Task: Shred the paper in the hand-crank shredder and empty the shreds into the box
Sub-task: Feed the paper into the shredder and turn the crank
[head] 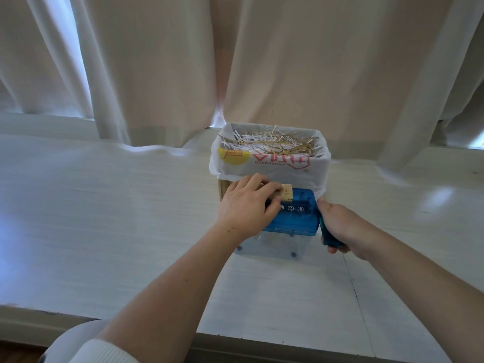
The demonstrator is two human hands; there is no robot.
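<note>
A small hand-crank shredder (296,218) with a blue top and a clear bin stands on the white table. My left hand (248,203) holds a tan strip of paper (286,193) upright at the slot in the blue top. At the shredder's right side, my right hand (340,226) grips the teal crank handle (330,238). Directly behind the shredder stands the box (269,166), lined with a white printed plastic bag and holding several white and tan shreds (272,142).
The white table (104,218) stretches wide to the left and right, with its front edge near me. Beige curtains (262,61) hang just behind the box. A seam runs across the tabletop at the right.
</note>
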